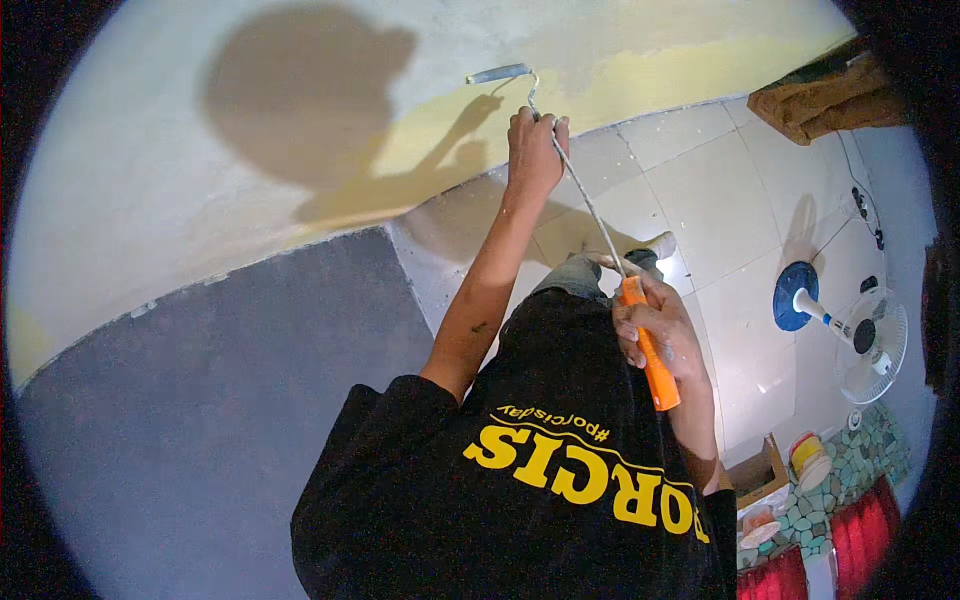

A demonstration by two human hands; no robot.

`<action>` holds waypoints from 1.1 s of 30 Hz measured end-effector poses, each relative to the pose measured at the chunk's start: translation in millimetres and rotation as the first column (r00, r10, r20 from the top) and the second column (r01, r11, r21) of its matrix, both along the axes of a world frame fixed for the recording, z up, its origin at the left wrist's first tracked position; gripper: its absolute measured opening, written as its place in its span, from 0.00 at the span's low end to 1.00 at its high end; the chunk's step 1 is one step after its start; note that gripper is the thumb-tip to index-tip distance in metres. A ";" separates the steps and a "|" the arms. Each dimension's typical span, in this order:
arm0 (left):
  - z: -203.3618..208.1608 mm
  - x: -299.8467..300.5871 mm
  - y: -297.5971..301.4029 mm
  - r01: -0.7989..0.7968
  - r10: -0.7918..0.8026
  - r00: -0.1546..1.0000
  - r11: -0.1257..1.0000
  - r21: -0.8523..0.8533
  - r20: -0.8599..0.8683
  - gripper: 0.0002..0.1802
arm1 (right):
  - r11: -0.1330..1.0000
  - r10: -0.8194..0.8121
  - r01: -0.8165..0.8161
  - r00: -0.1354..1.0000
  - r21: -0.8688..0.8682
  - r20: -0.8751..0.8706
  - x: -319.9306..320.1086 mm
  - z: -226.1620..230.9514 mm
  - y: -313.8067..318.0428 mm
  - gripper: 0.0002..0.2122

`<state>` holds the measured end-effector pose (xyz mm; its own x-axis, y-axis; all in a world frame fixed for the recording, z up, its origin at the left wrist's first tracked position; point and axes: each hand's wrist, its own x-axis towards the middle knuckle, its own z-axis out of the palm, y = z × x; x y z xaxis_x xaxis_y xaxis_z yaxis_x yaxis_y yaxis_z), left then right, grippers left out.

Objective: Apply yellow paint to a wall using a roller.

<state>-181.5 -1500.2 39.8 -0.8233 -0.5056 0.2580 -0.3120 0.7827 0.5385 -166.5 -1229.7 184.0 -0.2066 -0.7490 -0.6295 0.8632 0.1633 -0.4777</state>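
Both of my hands hold one long paint roller. Its slim grey-white roller head [499, 73] is at the wall [640, 75], over the edge between pale white and yellow paint; whether it presses on the surface I cannot tell. My left hand [537, 155] is closed around the thin metal rod [590, 203], just below the bend near the head. Lower down, close to my body, my right hand [660, 325] grips the orange handle [655, 375], fingers wrapped round it. The rod runs slantwise between the two hands.
A grey panel-like surface [230, 400] lies at left below the wall. On the tiled floor [720, 190] to the right stands a blue-and-white fan [865, 340] with a cord. Brown cloth [830, 100] sits at upper right; red cushions [865, 535] are at lower right.
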 end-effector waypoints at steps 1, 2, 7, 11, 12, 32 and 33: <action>-0.4 -0.6 -1.2 -0.048 0.048 0.998 0.999 -0.008 0.038 0.15 | 0.999 -0.016 0.017 0.999 -0.028 0.036 0.7 -0.3 -1.7 0.27; -0.7 -0.6 -2.0 -0.041 0.041 0.999 0.999 0.013 0.035 0.14 | 0.996 -0.065 0.069 0.996 -0.062 0.069 1.1 -0.8 -2.5 0.28; -4.4 6.5 -5.8 -0.015 0.013 0.999 0.999 0.030 0.046 0.14 | 0.962 -0.111 0.207 0.893 -0.178 0.437 3.9 -1.2 -7.4 0.27; -4.3 7.3 -11.3 -0.014 0.013 0.996 1.000 0.014 0.084 0.14 | 0.899 -0.094 0.338 0.771 -0.280 0.630 7.5 0.3 -12.3 0.28; -3.8 7.6 -13.4 0.042 -0.042 0.997 0.999 0.001 0.058 0.13 | 0.921 -0.081 0.293 0.790 -0.258 0.607 8.6 0.9 -13.5 0.28; -21.9 22.0 7.8 -0.030 0.028 0.998 0.999 0.028 0.062 0.12 | 0.982 0.132 -0.119 0.988 0.146 -0.084 -3.7 -11.8 14.8 0.25; -24.5 26.2 8.7 0.023 -0.029 0.996 0.998 0.065 0.083 0.13 | 0.990 0.129 -0.125 0.989 0.068 -0.067 -2.4 -14.1 15.8 0.25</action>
